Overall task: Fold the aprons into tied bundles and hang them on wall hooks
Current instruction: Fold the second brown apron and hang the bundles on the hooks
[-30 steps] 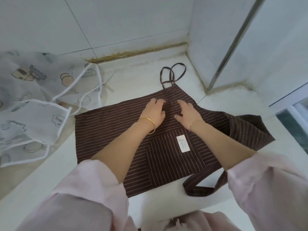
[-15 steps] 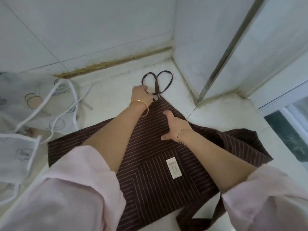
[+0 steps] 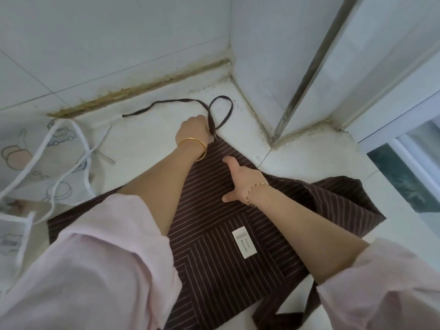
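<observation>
A brown striped apron lies folded flat on the white counter, a white label on its front. Its thin brown strap runs out from the far corner, one end trailing left and a loop curling right. My left hand is at that far corner, fingers curled round the strap where it meets the cloth. Further back, my right hand presses flat on the striped cloth with thumb and fingers spread. A second apron, white with cartoon prints and white ties, lies at the left.
The white counter meets tiled walls at the back and a metal-edged corner at the right. A window frame stands at the far right. Part of the brown apron hangs over the counter's right edge.
My left hand has pulled one strap end out to the left, opening the double loop. The right hand stays pressed on the cloth. The view has shifted forward.
</observation>
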The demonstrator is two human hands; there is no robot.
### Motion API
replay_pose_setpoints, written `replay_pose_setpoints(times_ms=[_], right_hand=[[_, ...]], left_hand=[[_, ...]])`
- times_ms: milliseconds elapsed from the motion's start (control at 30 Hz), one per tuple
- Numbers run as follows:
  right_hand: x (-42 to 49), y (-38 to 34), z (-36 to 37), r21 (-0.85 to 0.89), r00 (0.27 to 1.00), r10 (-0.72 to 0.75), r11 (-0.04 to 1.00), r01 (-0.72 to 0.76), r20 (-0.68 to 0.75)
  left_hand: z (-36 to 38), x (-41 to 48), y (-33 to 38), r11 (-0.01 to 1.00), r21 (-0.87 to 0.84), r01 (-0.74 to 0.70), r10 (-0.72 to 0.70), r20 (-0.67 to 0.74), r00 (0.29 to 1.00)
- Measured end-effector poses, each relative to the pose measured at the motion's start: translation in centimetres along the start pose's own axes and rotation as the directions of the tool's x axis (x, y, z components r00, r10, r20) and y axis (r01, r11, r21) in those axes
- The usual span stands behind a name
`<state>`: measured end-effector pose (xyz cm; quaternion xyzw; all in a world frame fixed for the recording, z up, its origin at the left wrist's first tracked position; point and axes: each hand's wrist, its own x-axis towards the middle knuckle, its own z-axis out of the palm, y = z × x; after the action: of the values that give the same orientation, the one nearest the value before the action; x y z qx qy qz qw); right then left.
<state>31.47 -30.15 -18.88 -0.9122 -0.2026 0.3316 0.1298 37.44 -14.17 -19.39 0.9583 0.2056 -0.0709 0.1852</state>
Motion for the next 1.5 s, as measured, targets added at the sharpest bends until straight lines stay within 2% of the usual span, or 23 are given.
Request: replay_pose_setpoints(times_ms=[67, 100, 133, 167, 200, 233, 267, 367, 400, 500, 567, 667, 767, 867, 933, 1000, 1067, 1133, 1233, 1300, 1367, 1433, 1500], right_hand=[[0.0, 0.0, 0.0, 0.002, 1.000, -0.002, 1.000, 0.002, -0.005], [-0.1, 0.0, 0.0, 0.006, 1.000, -0.005, 1.000, 0.005, -0.006], [-0.1, 0.0, 0.1, 0.010, 1.000, -0.005, 1.000, 0.006, -0.010], [-0.1, 0.0, 0.1, 0.012, 1.000, -0.005, 1.000, 0.006, -0.011], [-0.1, 0.0, 0.1, 0.014, 1.000, -0.004, 1.000, 0.004, -0.010], [-0.1, 0.0, 0.1, 0.016, 1.000, -0.001, 1.000, 0.001, -0.009], [-0.1, 0.0, 0.1, 0.018, 1.000, 0.002, 1.000, -0.002, -0.009], [-0.1, -0.1, 0.1, 0.020, 1.000, 0.008, 1.000, -0.008, -0.005], [-0.1, -0.1, 0.1, 0.018, 1.000, 0.006, 1.000, -0.006, -0.006], [-0.5, -0.3, 0.0, -0.009, 1.000, 0.004, 1.000, -0.004, -0.011], [-0.7, -0.3, 0.0, 0.002, 1.000, 0.000, 1.000, 0.000, -0.020], [-2.1, 0.7, 0.2, 0.139, 0.996, -0.052, 0.988, 0.062, -0.073], [-5.4, 2.7, 0.4, 0.256, 0.973, -0.028, 0.963, 0.088, -0.229], [-9.0, 4.5, 0.5, 0.297, 0.901, 0.025, 0.948, 0.116, -0.432], [-10.9, 5.3, 0.3, 0.299, 0.817, 0.055, 0.943, 0.147, -0.574], [-12.6, 6.2, -0.1, 0.332, 0.721, 0.157, 0.937, 0.108, -0.675], [-14.1, 7.5, -0.4, 0.386, 0.643, 0.276, 0.922, 0.033, -0.714], [-15.2, 9.0, -0.5, 0.435, 0.621, 0.360, 0.900, -0.035, -0.696], [-16.5, 11.6, 0.1, 0.508, 0.602, 0.471, 0.852, -0.123, -0.645], [-17.1, 13.3, 0.5, 0.523, 0.574, 0.534, 0.828, -0.205, -0.620], [-17.3, 15.0, 0.8, 0.556, 0.565, 0.611, 0.777, -0.296, -0.554], [-16.9, 16.4, 0.8, 0.611, 0.610, 0.637, 0.734, -0.294, -0.472], [-16.1, 17.6, 0.6, 0.683, 0.684, 0.598, 0.703, -0.197, -0.418]], left_hand=[[-1.1, 1.3, -0.9, 0.944, -0.262, 0.200, -0.204, 0.013, 0.979], [-2.0, 2.0, -1.2, 0.815, -0.487, 0.315, -0.338, 0.042, 0.940], [-3.0, 2.6, -1.3, 0.584, -0.729, 0.356, -0.439, 0.085, 0.894], [-4.2, 2.7, -1.2, 0.276, -0.913, 0.300, -0.508, 0.126, 0.852], [-4.8, 3.3, -1.6, 0.041, -0.983, 0.178, -0.538, 0.128, 0.833], [-5.4, 3.7, -1.9, -0.014, -0.997, 0.079, -0.529, 0.075, 0.845], [-6.0, 3.7, -2.1, 0.061, -0.997, 0.054, -0.481, 0.018, 0.877], [-5.5, 3.1, -2.5, 0.518, -0.848, 0.110, -0.340, -0.086, 0.937], [-4.9, 2.3, -2.5, 0.615, -0.782, 0.103, -0.319, -0.128, 0.939], [-2.3, -1.9, -1.2, 0.821, -0.571, -0.008, -0.153, -0.234, 0.960], [-0.1, -5.7, 0.4, 0.895, -0.436, -0.098, 0.029, -0.163, 0.986], [2.7, -10.9, 2.2, 0.924, -0.346, -0.163, 0.169, -0.013, 0.986], [4.2, -13.0, 1.8, 0.952, -0.212, -0.220, 0.244, 0.091, 0.966], [4.0, -13.9, 1.6, 0.961, -0.028, -0.276, 0.277, 0.152, 0.949], [3.5, -14.7, 2.7, 0.946, 0.055, -0.320, 0.311, 0.136, 0.941], [3.5, -16.1, 4.7, 0.907, 0.036, -0.419, 0.412, 0.132, 0.902], [4.2, -17.7, 7.1, 0.857, -0.035, -0.514, 0.509, 0.215, 0.833], [5.2, -19.0, 9.0, 0.841, -0.096, -0.533, 0.532, 0.326, 0.781], [6.2, -20.5, 10.5, 0.897, -0.179, -0.405, 0.441, 0.433, 0.786], [6.6, -21.5, 11.2, 0.934, -0.320, -0.162, 0.318, 0.531, 0.785], [6.4, -22.6, 12.0, 0.911, -0.403, 0.082, 0.219, 0.644, 0.733], [6.2, -23.2, 12.9, 0.917, -0.375, 0.134, 0.198, 0.721, 0.665], [5.8, -23.5, 13.6, 0.921, -0.350, 0.171, 0.188, 0.784, 0.592]])
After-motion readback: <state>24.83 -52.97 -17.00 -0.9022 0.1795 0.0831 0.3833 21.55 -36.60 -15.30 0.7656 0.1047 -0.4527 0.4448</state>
